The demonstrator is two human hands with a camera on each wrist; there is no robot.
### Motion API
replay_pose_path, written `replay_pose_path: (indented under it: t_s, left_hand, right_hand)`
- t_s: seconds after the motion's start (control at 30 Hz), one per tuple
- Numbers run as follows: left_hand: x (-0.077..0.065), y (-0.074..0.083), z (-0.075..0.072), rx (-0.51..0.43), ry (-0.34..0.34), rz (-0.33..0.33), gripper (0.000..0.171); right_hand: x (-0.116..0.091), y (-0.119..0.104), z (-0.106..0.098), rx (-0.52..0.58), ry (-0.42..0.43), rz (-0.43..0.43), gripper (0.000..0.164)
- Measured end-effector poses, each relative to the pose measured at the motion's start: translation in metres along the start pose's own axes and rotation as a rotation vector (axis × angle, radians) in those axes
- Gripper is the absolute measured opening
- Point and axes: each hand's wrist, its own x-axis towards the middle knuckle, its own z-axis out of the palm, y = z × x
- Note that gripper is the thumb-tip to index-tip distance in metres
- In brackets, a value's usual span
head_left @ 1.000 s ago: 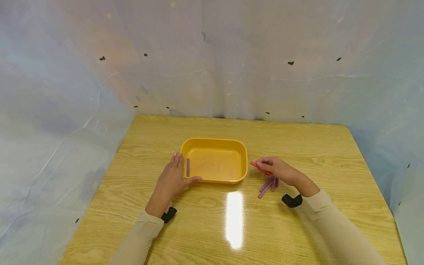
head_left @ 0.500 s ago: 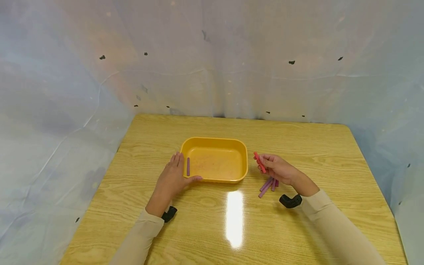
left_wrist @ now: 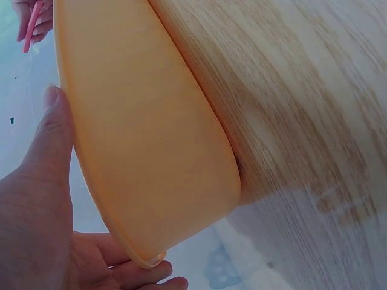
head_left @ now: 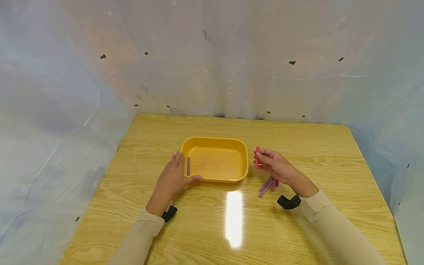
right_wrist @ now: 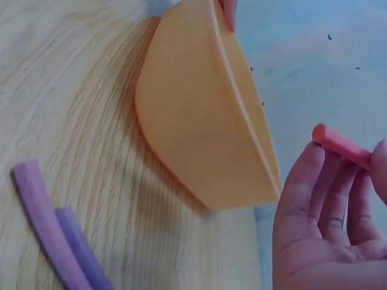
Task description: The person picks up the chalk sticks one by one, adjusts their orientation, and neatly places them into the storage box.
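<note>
A yellow plastic tray [head_left: 218, 162] stands mid-table with a purple chalk stick [head_left: 188, 166] lying at its left end. My left hand [head_left: 173, 176] rests on the tray's near left corner, fingers straight along the left side and thumb on the front rim. To the right of the tray, my right hand [head_left: 276, 165] pinches a red chalk stick [head_left: 257, 158] between thumb and fingertips, above the table. The right wrist view shows the flat end of this red chalk [right_wrist: 341, 147]. Below that hand lie several purple chalk sticks [head_left: 266, 187] in a loose pile.
The wood-grain table [head_left: 198, 228] has a bright light reflection in front of the tray. A pale plastic sheet [head_left: 212, 66] closes off the back and sides. Black wrist-camera mounts [head_left: 289, 202] hang beside both wrists.
My right hand has lifted slightly and turned the red chalk from nearly level through a slant to upright in the head view. My left hand and the tray have stayed put.
</note>
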Motion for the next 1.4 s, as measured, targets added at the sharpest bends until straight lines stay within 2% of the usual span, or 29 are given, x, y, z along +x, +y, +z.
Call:
replay_pose_path:
  t_s: [0.23, 0.47, 0.73, 1.13, 1.4]
  left_hand:
    - [0.000, 0.000, 0.001, -0.001, 0.006, 0.009, 0.120]
    - [-0.001, 0.000, 0.000, -0.008, -0.001, 0.007, 0.120]
    - [-0.001, 0.000, -0.002, 0.001, 0.018, 0.021, 0.118]
    - [-0.001, 0.000, -0.001, -0.009, 0.009, 0.022, 0.118]
    - [0.000, -0.001, 0.000, -0.008, 0.015, 0.022, 0.119]
  right_hand:
    - [0.001, -0.004, 0.011, 0.007, 0.064, 0.014, 0.020]
    - [0.009, 0.000, 0.017, -0.031, 0.100, -0.010, 0.045]
    - [0.018, 0.002, 0.026, -0.041, 0.070, -0.037, 0.022]
    - [0.027, 0.007, 0.039, -0.103, 0.105, -0.001, 0.043]
    - [0.035, 0.011, 0.049, -0.116, 0.096, -0.007, 0.036]
